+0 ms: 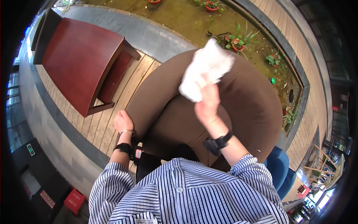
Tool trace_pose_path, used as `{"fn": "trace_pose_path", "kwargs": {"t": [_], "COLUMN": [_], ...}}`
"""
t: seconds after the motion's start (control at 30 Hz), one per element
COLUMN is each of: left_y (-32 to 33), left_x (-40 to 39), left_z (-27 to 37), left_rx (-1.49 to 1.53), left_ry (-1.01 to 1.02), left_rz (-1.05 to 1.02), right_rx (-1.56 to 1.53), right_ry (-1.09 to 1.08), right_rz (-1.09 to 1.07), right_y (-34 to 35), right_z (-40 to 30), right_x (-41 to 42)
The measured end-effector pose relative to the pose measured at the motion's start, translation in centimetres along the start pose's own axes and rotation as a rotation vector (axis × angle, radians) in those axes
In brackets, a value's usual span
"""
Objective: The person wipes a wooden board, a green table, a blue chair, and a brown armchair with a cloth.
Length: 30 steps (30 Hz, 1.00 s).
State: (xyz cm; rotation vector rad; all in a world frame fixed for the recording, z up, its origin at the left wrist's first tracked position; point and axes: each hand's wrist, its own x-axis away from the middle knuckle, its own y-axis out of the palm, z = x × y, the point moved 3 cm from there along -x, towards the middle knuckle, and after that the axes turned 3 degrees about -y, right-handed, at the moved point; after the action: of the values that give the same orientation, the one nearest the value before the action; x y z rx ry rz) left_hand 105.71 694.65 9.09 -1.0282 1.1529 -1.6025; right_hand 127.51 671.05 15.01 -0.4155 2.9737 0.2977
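Observation:
A brown, round-backed upholstered armchair (254, 92) fills the middle of the view, directly before me. My right hand (207, 99) holds a crumpled white cloth (207, 67) over the chair's backrest; the cloth is blurred, and whether it touches the upholstery I cannot tell. At the chair's left arm is my left hand (123, 121), its fingers curled, with its far side hidden, so whether it grips the edge is unclear. Both wrists wear black straps.
A dark red wooden table (81, 58) stands on the plank floor at the left, beside another dark chair (47, 36). Beyond the armchair lies a shallow pond (173, 16) with potted plants (238, 44) and a stone border. Blue chairs (277, 165) are at the lower right.

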Motion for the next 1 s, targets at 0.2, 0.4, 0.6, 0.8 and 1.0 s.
{"fn": "trace_pose_path", "kwargs": {"t": [0.2,0.4,0.6,0.8,1.0], "left_y": [-0.1,-0.4,-0.4,-1.0,-0.9], "left_x": [0.2,0.1,0.4,0.1,-0.2], "left_z": [-0.2,-0.8,0.8,0.3,0.4], "left_rx": [0.014,-0.026,0.015,0.051,0.036], "left_ry": [-0.011,-0.012,0.009,-0.001,0.019], "left_rz": [-0.037,-0.04,-0.104,-0.131,-0.144], "right_rx": [0.893,1.275,1.317,0.668,0.198], "right_ry": [0.18,0.458,0.177,0.651,0.68], "right_rz": [-0.971,0.047,-0.673,-1.45,-0.374], "right_y": [-1.8,-13.2,-1.8,8.1,-0.1], "right_z": [9.2,13.7,18.2,14.4,11.2], "right_x": [12.5,7.5,12.7,29.8,22.8]}}
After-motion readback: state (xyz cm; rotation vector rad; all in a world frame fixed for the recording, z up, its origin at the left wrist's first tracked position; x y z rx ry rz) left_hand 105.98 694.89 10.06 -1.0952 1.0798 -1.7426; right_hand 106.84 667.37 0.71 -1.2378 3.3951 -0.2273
